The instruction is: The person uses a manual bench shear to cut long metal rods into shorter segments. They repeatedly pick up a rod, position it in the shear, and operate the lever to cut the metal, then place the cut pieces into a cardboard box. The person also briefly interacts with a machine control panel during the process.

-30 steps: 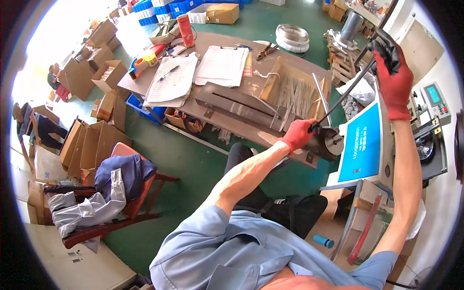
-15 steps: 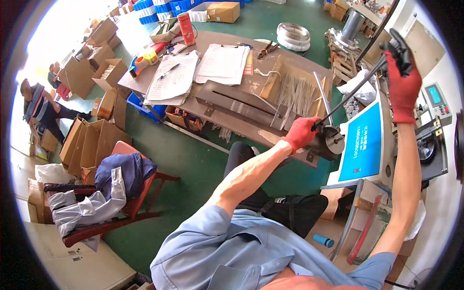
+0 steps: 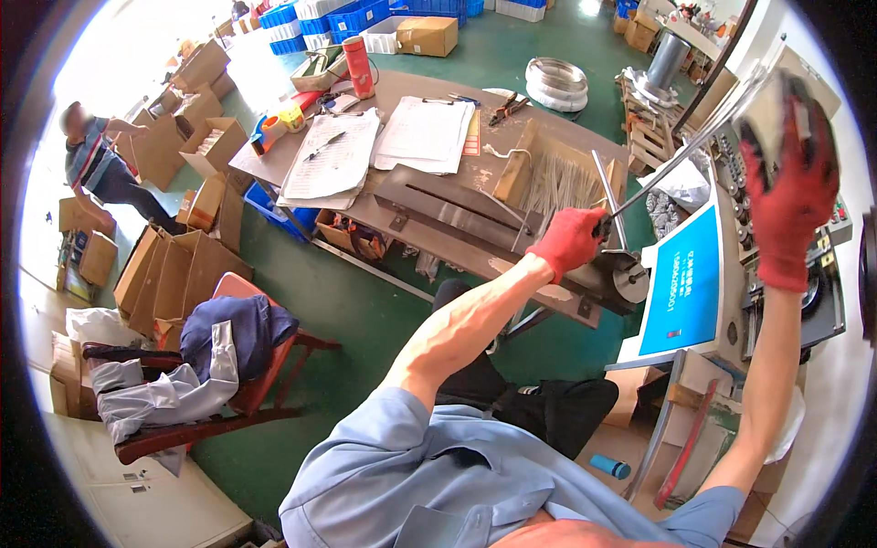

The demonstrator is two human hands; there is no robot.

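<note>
My left hand, in a red glove with dark finger pads, is closed around the lower end of a long thin grey rod. The rod slants up to the right and looks like several strands at its far end. My right hand, gloved alike, is raised beside that far end, its fingers apart and somewhat blurred. Whether it touches the rod I cannot tell. Just below my left hand is a round metal disc at the end of a dark metal fixture on the table.
On the brown table are paper sheets, pliers, a red bottle and a wooden tray of thin strands. A machine with a blue panel stands at right. A chair and another person are at left.
My right hand has moved right and turned, its fingers spreading apart from the rod's far end. My left hand keeps its hold nearly in place. The person at left has straightened up somewhat.
</note>
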